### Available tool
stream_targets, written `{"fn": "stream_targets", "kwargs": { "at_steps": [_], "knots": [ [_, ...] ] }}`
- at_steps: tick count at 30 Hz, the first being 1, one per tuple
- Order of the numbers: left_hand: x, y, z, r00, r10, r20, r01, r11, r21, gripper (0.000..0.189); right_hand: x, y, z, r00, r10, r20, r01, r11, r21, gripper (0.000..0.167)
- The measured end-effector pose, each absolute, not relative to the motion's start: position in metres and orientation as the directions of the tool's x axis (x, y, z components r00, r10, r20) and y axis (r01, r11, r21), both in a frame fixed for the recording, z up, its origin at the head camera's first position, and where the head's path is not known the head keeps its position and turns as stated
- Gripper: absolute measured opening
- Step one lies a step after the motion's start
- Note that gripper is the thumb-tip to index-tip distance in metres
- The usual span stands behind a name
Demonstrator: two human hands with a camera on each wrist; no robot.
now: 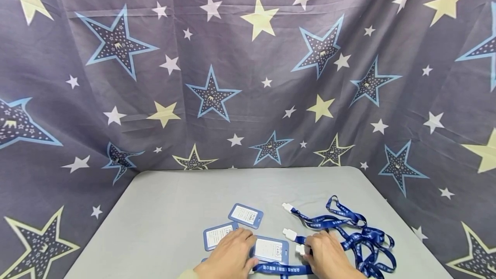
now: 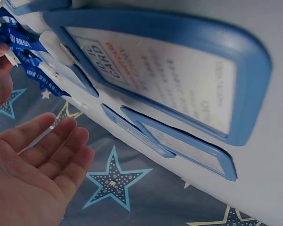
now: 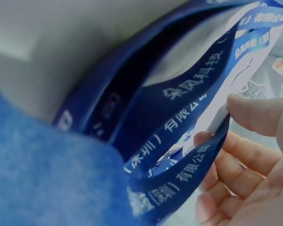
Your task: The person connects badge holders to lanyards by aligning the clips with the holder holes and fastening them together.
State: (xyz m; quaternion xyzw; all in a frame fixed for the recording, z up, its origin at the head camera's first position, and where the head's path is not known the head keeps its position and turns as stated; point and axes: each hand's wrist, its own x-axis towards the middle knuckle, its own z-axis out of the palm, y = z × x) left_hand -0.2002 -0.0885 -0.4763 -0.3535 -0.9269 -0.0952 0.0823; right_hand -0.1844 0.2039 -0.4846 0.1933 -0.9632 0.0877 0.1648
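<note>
My left hand [image 1: 231, 255] is over the blue-framed ID card holders, its fingers loosely extended and holding nothing in the left wrist view. Beside it lies a card holder [image 1: 269, 249]; two more, an upper holder [image 1: 246, 215] and a left holder [image 1: 217, 236], lie farther back. My right hand [image 1: 329, 255] pinches a navy lanyard [image 3: 198, 174] by its white clip [image 3: 219, 118] between thumb and fingertips. One lanyard strap [image 1: 284, 269] stretches between the hands along the near side. In the left wrist view a white clip [image 2: 56, 47] sits against the end of a large card holder [image 2: 254, 84].
Several tangled blue lanyards [image 1: 368, 240] lie at the right of the grey table [image 1: 155, 227]. Two of their white clips, a far clip [image 1: 287, 207] and a nearer clip [image 1: 289, 234], point left. A star-patterned cloth [image 1: 232, 76] hangs behind the table and at both sides.
</note>
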Motion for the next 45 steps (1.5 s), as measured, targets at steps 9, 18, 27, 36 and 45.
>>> {"fn": "stream_targets", "kwargs": {
  "at_steps": [9,18,27,36,45],
  "knots": [
    [-0.204,-0.08,-0.472,-0.755,0.632,0.175,0.654,0.748,0.113,0.051,-0.185,0.204,-0.485,-0.864,-0.37,0.343,-0.431,0.894,-0.122,0.035],
    [-0.213,-0.072,-0.48,-0.725,0.663,0.187,0.679,0.733,0.037,0.047,-0.185,0.204,-0.486,-0.866,-0.385,0.32,-0.443,0.887,-0.133,0.031],
    [-0.219,-0.065,-0.485,-0.741,0.655,0.146,0.663,0.748,0.01,0.048,-0.185,0.205,-0.487,-0.854,-0.399,0.334,-0.463,0.875,-0.141,0.033],
    [-0.223,-0.061,-0.486,-0.754,0.644,0.13,0.651,0.759,0.018,0.052,-0.185,0.205,-0.486,-0.866,-0.395,0.306,-0.452,0.88,-0.144,0.031],
    [-0.224,-0.057,-0.488,-0.766,0.636,0.095,0.641,0.767,0.03,0.058,-0.185,0.202,-0.488,-0.864,-0.397,0.31,-0.456,0.879,-0.143,0.031]
  ]
}}
